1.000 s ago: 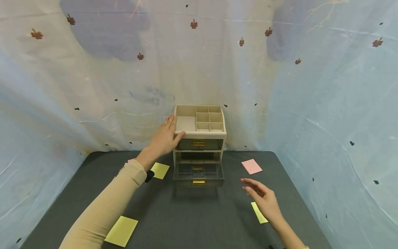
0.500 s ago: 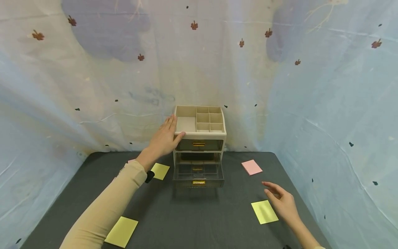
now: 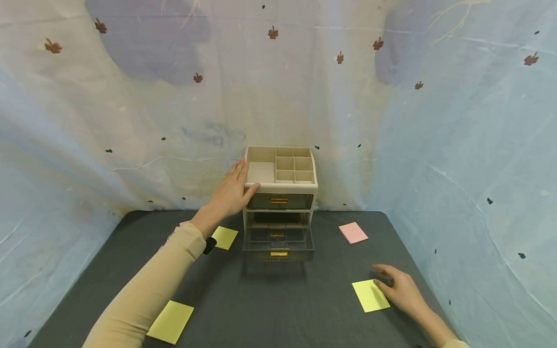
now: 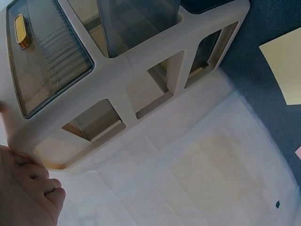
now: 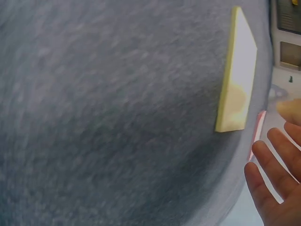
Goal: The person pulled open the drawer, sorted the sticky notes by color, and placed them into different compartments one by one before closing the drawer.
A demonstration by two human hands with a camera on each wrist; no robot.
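A beige desktop drawer organizer [image 3: 314, 198] stands at the table's far side. Its middle clear drawer [image 3: 278, 255], with a gold handle, is pulled out; the top drawer [image 3: 279, 201] is in. My left hand [image 3: 228, 193] rests against the organizer's upper left side, fingers straight along it and thumb at the front top edge. The left wrist view shows that hand [image 4: 30, 188] at the organizer's corner. My right hand [image 3: 402, 290] hovers at the right edge of a yellow sticky-note pad [image 3: 369, 296], fingers loosely bent and holding nothing. In the right wrist view its fingers [image 5: 273, 169] are spread apart.
A pink sticky-note pad [image 3: 353, 233] lies right of the organizer. Yellow pads lie left of it [image 3: 225, 237] and at the front left [image 3: 171, 323]. Pink paper [image 3: 184, 223] peeks from behind my left arm. Patterned cloth [image 3: 278, 96] hangs behind the dark table [image 3: 278, 309].
My right hand has moved right and toward me, uncovering the yellow pad, then lowered beside it. My left hand and the pulled-out drawer have stayed in place.
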